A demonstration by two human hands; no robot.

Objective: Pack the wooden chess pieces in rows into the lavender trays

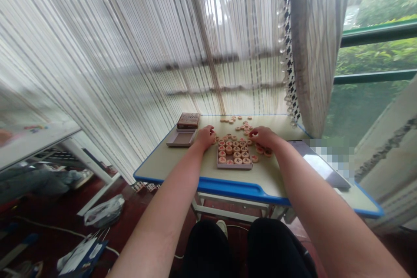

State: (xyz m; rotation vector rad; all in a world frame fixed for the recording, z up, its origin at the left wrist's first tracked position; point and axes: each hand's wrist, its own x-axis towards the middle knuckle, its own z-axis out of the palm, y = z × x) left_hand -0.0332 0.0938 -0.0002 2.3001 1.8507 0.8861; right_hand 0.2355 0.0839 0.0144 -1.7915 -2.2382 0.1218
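A shallow box tray [234,166] stands near the front of the desk, filled with rows of round wooden pieces marked in red or dark characters. One spot inside it shows bare bottom. My left hand [206,136] is at the tray's back left corner, fingers curled by a loose piece [216,138]; what it holds, if anything, is hidden. Behind the tray's right side, my right hand [261,134] has its fingertips pressed together near several loose pieces [246,128]. More pieces [259,150] lie under and beside the right wrist.
At the desk's back left are a brown box [189,120] and an empty shallow tray [181,138]. Scattered pieces [233,119] lie along the back edge. A flat grey device [317,163] rests on the right. Curtains hang behind the desk [182,160].
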